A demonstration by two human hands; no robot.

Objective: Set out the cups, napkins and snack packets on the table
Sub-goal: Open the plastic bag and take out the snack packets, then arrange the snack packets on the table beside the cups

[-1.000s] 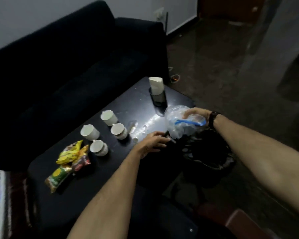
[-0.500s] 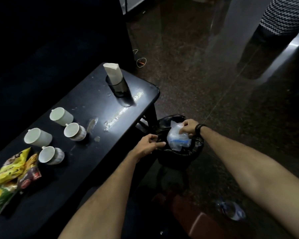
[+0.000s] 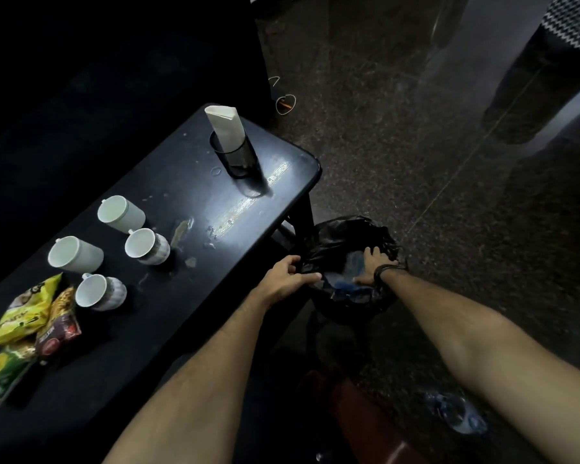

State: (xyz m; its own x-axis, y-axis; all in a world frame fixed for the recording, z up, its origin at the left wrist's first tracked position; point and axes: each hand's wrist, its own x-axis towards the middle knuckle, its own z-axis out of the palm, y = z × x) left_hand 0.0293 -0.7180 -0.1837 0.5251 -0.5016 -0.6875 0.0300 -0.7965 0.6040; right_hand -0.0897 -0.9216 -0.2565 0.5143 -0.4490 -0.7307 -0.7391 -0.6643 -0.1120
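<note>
The surface [image 3: 168,182] is black, the four cups [image 3: 121,214] are white, the snack packets [image 3: 27,316] at 8 o'clock are yellow, brown and green, and the bin bag [image 3: 345,236] is black.

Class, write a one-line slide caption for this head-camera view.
Four cups, snack packets and napkins set out; both hands at the bin bag beside the table.

A black table [image 3: 168,192] bears four white cups [image 3: 121,214] in a loose cluster, two smooth and two ribbed, with snack packets [image 3: 31,326] piled near its left end. Toward its far right corner a black mesh holder [image 3: 238,157] stands upright, holding folded white napkins [image 3: 223,127]. Small scraps and smears [image 3: 181,229] lie on the bare top between cups and holder.
</note>
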